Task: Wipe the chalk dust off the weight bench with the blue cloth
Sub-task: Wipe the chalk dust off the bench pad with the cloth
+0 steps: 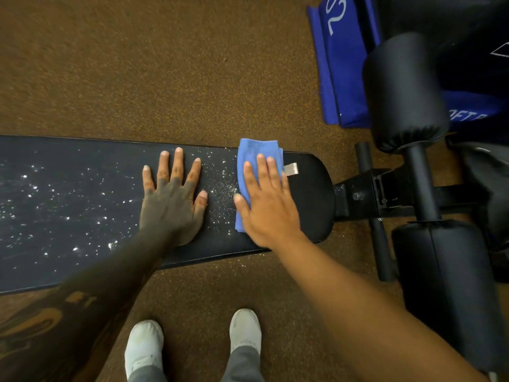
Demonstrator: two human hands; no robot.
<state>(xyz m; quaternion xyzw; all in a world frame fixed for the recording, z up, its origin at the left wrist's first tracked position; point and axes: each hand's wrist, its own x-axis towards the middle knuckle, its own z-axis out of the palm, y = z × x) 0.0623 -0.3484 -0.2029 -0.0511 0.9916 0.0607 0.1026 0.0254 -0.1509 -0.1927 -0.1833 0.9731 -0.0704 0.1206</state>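
A black padded weight bench (82,161) runs across the view from the left edge to its rounded right end. White chalk dust (55,205) speckles its left and middle parts, with a finer band (223,188) between my hands. My left hand (173,199) lies flat on the pad, fingers spread, holding nothing. My right hand (267,202) presses flat on a folded blue cloth (259,151) near the bench's right end. The pad to the right of the cloth looks free of dust. A small grey tag (291,169) sticks out from the cloth's right side.
The bench's black metal frame (366,194) and two black foam rollers (402,92) stand at the right. A blue padded mat (341,67) lies at the upper right. Brown speckled floor (137,64) surrounds the bench. My two white shoes (192,343) stand below it.
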